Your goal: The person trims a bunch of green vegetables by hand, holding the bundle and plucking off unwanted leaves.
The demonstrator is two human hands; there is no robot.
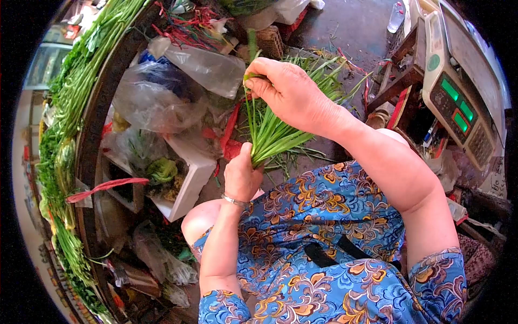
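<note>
My left hand [242, 175] is closed round the gathered end of a bunch of chives [275, 133], whose long green blades fan out up and to the right. Above it, my right hand [286, 89] has thumb and forefinger pinched on a few chive blades [250, 110] at the bunch's left side. The right hand and forearm cover part of the bunch. Loose green blades [294, 162] lie on the floor beneath, near my patterned lap.
A digital scale [458, 102] with lit green displays stands at the right. Clear plastic bags [156, 97] and a white foam box [191, 178] are at the left. Leafy greens [81, 81] line a curved shelf edge. A plastic bottle [396, 17] lies at the top right.
</note>
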